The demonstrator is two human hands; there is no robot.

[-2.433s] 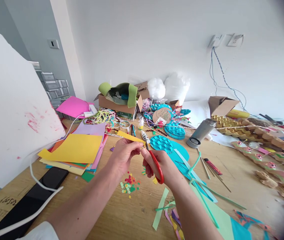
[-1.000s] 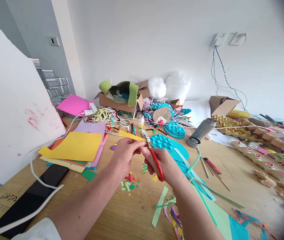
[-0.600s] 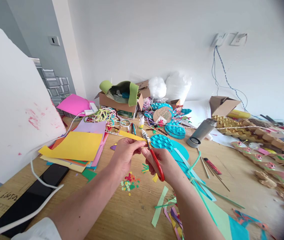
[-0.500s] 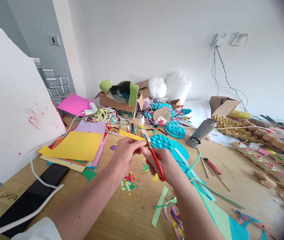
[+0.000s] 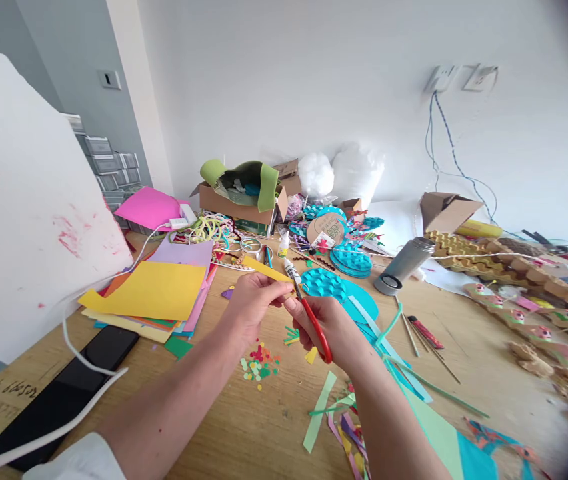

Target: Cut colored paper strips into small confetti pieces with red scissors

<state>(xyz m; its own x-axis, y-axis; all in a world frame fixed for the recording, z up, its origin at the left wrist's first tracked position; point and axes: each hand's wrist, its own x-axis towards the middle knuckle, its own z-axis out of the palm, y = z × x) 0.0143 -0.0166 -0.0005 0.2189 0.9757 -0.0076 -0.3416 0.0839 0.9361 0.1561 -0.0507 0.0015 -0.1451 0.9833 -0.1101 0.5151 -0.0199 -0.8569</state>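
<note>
My left hand [image 5: 254, 300] pinches a narrow yellow paper strip [image 5: 267, 269], whose far end sticks out up and to the left. In my right hand [image 5: 321, 327] are red-handled scissors [image 5: 317, 330], their blades meeting the strip's right end close to my left fingertips. Whether the blades are fully closed cannot be made out. Small coloured paper dots [image 5: 261, 363] lie on the table below my hands. Beside them are short green and yellow paper bits [image 5: 292, 335]. A white glue tube [image 5: 291, 272] shows just behind the blades.
Stacked coloured paper [image 5: 164, 287] and a black phone [image 5: 64, 393] lie on the left. Blue textured discs [image 5: 324, 283] and a grey metal bottle [image 5: 404, 265] stand beyond my right hand. Paper scraps [image 5: 347, 433] and a green pipe cleaner [image 5: 389, 327] lie nearer on the right.
The yellow strip's far end has tilted slightly and shifted a little to the right. Both hands stay almost in place, with the scissors still at the strip.
</note>
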